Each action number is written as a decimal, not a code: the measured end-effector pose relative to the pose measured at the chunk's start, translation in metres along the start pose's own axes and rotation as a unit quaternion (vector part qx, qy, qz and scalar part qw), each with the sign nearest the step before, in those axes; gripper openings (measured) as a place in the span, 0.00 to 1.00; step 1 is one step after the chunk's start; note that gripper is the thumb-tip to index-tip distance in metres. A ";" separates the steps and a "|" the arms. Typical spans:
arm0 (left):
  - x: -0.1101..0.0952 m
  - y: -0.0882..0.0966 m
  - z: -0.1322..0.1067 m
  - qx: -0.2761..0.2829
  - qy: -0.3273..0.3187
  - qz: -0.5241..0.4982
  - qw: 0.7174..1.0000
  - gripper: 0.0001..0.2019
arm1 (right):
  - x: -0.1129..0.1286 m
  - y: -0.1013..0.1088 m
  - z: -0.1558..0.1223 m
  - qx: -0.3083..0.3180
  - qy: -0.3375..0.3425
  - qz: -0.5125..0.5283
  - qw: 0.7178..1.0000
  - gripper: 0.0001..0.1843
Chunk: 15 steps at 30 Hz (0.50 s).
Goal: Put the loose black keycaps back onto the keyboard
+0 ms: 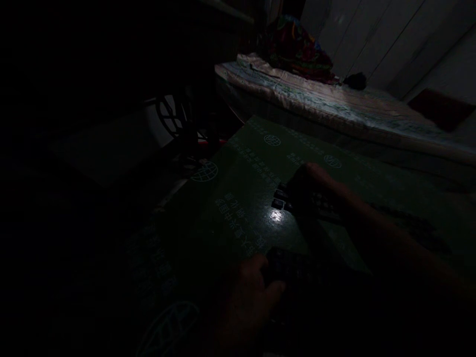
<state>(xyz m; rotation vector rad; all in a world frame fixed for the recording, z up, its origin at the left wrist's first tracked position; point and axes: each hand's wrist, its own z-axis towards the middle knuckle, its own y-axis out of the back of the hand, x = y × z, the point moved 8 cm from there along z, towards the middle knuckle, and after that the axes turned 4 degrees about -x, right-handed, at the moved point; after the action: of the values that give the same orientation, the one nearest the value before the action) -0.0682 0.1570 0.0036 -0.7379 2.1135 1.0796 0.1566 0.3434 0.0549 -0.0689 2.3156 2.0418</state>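
The light is very dim. At the lower middle, the thumb and fingers of my left hand [247,297] grip the end of a dark keyboard [288,263], most of which is lost in shadow. Farther off, small black keycaps [278,203] lie in rows on a green printed board [234,193]. My right hand [310,178] is over these keycaps, its fingers curled downward. Its fingertips are in shadow, so what they pinch, if anything, is hidden. More dark keycaps [416,225] lie right of my right forearm.
Behind the board stands a bed [327,106] with a patterned sheet, a red floral blanket [297,49] and a small dark item [356,81]. A dark spoked wheel [169,116] is at the left. A bright glare spot [275,214] shines on the board.
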 end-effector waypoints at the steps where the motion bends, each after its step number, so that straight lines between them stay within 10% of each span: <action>1: 0.000 -0.001 0.000 0.002 0.004 0.000 1.000 0.12 | 0.001 0.000 0.000 0.000 0.004 -0.008 1.000 0.11; 15: 0.000 0.002 0.001 -0.014 -0.006 -0.013 1.000 0.12 | 0.018 0.018 -0.009 -0.086 0.150 -0.027 0.985 0.10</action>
<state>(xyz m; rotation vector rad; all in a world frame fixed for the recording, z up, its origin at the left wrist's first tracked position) -0.0694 0.1587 0.0037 -0.7684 2.0775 1.1005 0.1375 0.3365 0.0728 -0.4721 2.2527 2.3394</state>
